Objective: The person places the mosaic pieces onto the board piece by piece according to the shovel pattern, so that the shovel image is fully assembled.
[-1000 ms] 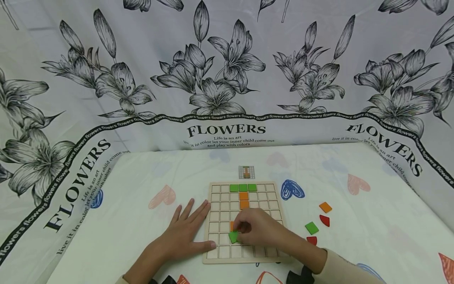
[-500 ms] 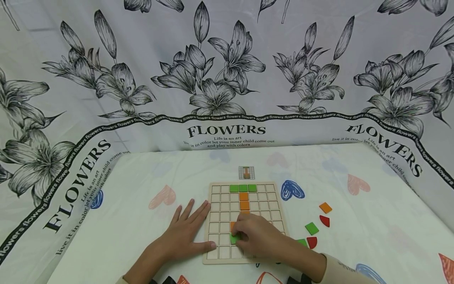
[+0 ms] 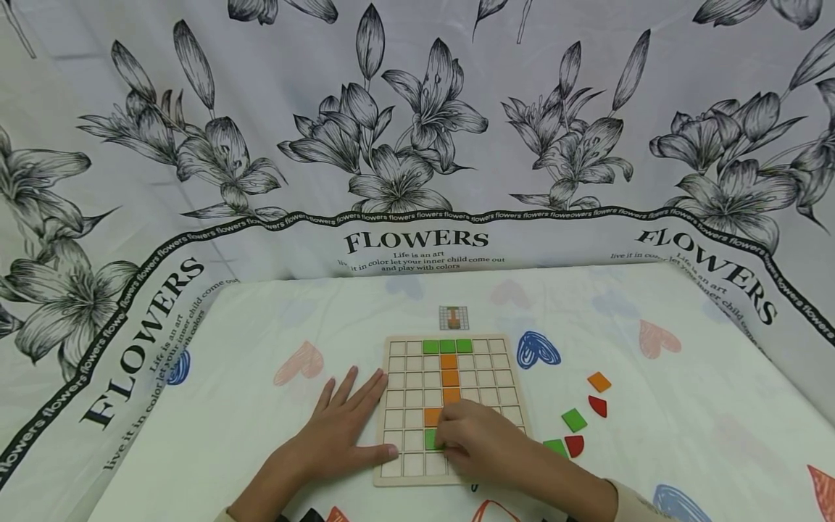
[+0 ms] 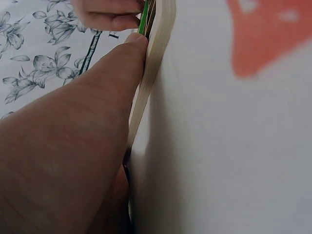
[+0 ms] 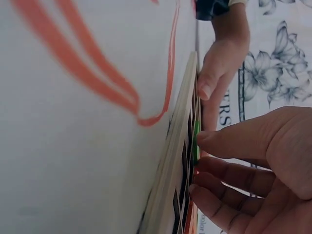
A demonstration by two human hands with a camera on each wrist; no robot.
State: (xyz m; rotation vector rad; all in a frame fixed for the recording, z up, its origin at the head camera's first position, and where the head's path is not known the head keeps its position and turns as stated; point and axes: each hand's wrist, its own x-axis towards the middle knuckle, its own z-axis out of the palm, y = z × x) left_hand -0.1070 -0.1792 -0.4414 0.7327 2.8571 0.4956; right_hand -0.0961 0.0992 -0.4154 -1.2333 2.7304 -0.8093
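Observation:
A wooden grid board (image 3: 404, 480) lies flat on the table. My left hand (image 3: 346, 428) rests at its left side with fingers spread, the thumb over the rim. Over the lower middle cells, my right hand (image 3: 483, 438) has its thumb and a fingertip at a green square tile (image 3: 430, 439) in a cell. The right wrist view shows that thumb and finger against the green tile (image 5: 196, 141). Just above it sits an orange square tile (image 3: 432, 417). Orange tiles (image 3: 450, 377) form a column beneath a row of green tiles (image 3: 446, 346). My right hand hides some cells.
A small pattern card (image 3: 453, 317) lies behind the board. Right of the board are loose pieces: an orange tile (image 3: 599, 382), a red quarter-round tile (image 3: 597, 406), a green tile (image 3: 574, 420), another red piece (image 3: 575, 445) and another green tile (image 3: 554, 447).
The green tile, tilted and pinched earlier, now sits straight in its cell. My right hand has lowered and shifted slightly right, uncovering the orange tile above. My left hand has stayed put.

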